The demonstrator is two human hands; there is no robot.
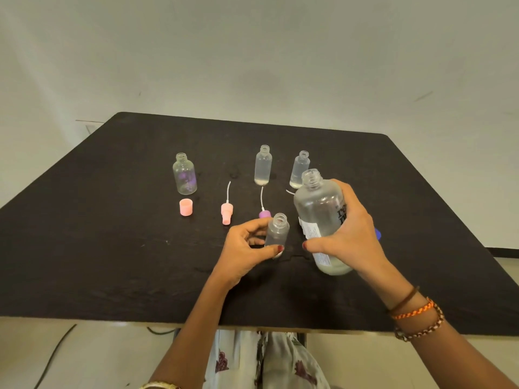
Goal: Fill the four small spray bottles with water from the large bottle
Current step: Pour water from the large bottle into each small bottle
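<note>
Left hand: thumb and fingers curled round a small, clear, uncapped plastic spray bottle, upright on the black table. Right hand: wrapped round the large clear labelled water bottle, uncapped, tilted slightly leftward, just right of the small bottle. Beyond the large bottle: three more small open bottles; loose pink cap and pink sprayer head to its left.
</note>
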